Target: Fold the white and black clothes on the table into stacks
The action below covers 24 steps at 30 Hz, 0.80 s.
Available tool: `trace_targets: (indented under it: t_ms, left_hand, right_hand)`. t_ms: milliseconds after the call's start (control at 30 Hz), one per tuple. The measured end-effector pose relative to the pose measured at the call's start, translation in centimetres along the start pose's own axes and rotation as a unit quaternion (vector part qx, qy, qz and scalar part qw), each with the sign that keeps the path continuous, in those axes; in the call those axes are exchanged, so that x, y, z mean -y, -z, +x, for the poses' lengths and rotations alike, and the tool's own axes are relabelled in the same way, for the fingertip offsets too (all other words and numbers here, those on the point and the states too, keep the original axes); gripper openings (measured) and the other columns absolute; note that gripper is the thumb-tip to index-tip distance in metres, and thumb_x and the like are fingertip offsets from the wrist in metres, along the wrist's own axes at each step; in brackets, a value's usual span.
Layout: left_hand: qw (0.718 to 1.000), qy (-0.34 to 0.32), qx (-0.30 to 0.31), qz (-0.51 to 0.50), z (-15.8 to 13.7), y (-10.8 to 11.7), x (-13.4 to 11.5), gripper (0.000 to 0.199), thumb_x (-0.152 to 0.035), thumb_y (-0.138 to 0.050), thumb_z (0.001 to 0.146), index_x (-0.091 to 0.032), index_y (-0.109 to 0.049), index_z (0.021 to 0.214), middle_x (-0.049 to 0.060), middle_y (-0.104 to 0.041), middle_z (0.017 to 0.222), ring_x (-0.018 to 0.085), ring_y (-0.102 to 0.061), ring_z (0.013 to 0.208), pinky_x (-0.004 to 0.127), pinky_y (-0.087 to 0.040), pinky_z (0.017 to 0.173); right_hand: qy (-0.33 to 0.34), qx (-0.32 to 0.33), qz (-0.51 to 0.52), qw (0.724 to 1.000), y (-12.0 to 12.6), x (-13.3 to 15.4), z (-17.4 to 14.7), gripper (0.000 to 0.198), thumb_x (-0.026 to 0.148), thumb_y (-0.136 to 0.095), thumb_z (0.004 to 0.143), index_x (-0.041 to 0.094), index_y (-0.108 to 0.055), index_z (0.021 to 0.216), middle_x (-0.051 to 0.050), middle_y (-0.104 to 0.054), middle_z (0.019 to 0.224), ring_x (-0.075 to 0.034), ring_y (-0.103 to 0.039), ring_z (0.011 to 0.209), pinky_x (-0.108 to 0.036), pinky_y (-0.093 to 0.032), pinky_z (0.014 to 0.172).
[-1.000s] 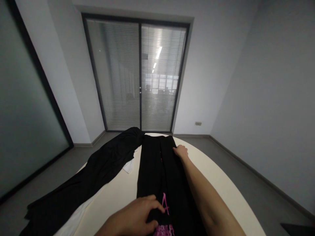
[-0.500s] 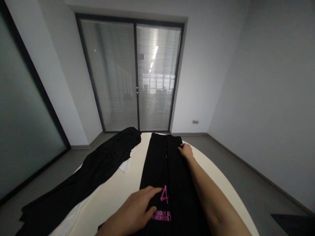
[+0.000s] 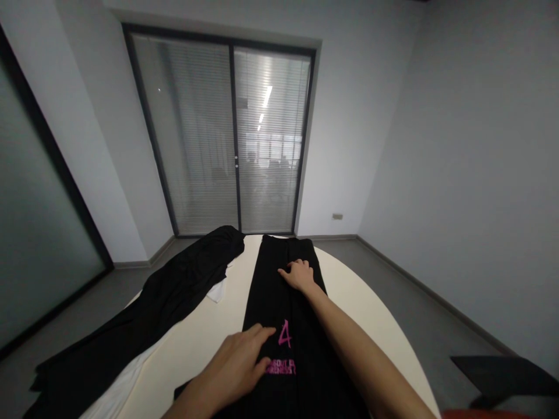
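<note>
A black garment with pink lettering (image 3: pixel 266 291) lies lengthwise on the table, its sides folded in toward a seam down the middle. My left hand (image 3: pixel 244 355) rests on its near left part, fingers spread beside the pink print. Farther up, my right hand (image 3: pixel 299 274) lies over the middle fold near the far end, fingers apart and slightly bent. Neither hand grips the cloth. My right forearm covers part of the garment's right side.
The round cream table (image 3: pixel 367 314) carries a pile of black clothing (image 3: pixel 161 302) on the left, with white cloth (image 3: pixel 217 291) showing beneath it. A dark chair part (image 3: pixel 502 375) stands at the lower right. Beyond the table is a glass door with blinds (image 3: pixel 271 145).
My right hand has moved left from the garment's far right edge onto its middle. My left hand stays by the print. The view has shifted slightly to the right.
</note>
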State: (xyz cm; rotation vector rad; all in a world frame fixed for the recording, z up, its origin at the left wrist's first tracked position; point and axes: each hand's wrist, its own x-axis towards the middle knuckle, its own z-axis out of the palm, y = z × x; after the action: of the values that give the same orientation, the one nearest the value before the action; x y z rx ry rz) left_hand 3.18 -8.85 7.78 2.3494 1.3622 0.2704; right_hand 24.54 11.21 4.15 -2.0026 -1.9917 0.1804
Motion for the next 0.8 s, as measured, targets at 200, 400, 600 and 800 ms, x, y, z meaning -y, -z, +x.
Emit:
trace_targets:
  t_ms: [200, 400, 600, 800]
  left_hand:
    - [1.0, -0.009, 0.015, 0.004, -0.4, 0.7, -0.2, 0.056, -0.029, -0.053, 0.088, -0.028, -0.05, 0.144, 0.008, -0.064, 0.129, 0.028, -0.062, 0.116, 0.04, -0.048, 0.101]
    - [0.998, 0.043, 0.042, 0.015, -1.1, 1.9, 0.6, 0.079, -0.029, -0.06, 0.083, -0.023, -0.03, 0.155, 0.014, -0.06, 0.138, 0.033, -0.057, 0.124, 0.046, -0.044, 0.105]
    - [0.996, 0.063, 0.063, 0.006, -1.8, 3.2, 0.5, 0.071, -0.04, -0.061, 0.083, -0.024, -0.042, 0.149, 0.015, -0.065, 0.131, 0.035, -0.061, 0.119, 0.048, -0.045, 0.102]
    - [0.989, -0.01, 0.112, -0.097, -2.6, 4.4, 0.5, 0.082, -0.043, -0.07, 0.076, -0.029, -0.039, 0.151, 0.009, -0.058, 0.142, 0.03, -0.058, 0.125, 0.041, -0.043, 0.105]
  right_hand:
    - [-0.019, 0.032, 0.032, 0.999, -1.1, 2.3, 1.8, 0.034, 0.038, -0.057, 0.091, 0.025, -0.063, 0.122, -0.01, -0.064, 0.125, -0.029, -0.051, 0.122, -0.043, -0.04, 0.095]
    - [0.045, 0.036, 0.06, 0.997, -1.2, 2.4, 2.7, 0.039, 0.035, -0.051, 0.096, 0.024, -0.051, 0.134, -0.007, -0.061, 0.133, -0.02, -0.052, 0.125, -0.034, -0.039, 0.099]
    - [0.052, -0.005, 0.034, 0.998, -0.4, 2.0, -0.4, 0.052, 0.038, -0.054, 0.094, 0.017, -0.048, 0.141, -0.014, -0.052, 0.143, -0.03, -0.037, 0.136, -0.042, -0.034, 0.105]
    - [0.072, 0.011, 0.007, 0.997, 2.2, 2.6, -5.8, 0.048, 0.05, -0.051, 0.093, 0.024, -0.055, 0.134, -0.012, -0.068, 0.117, -0.031, -0.056, 0.113, -0.045, -0.038, 0.095]
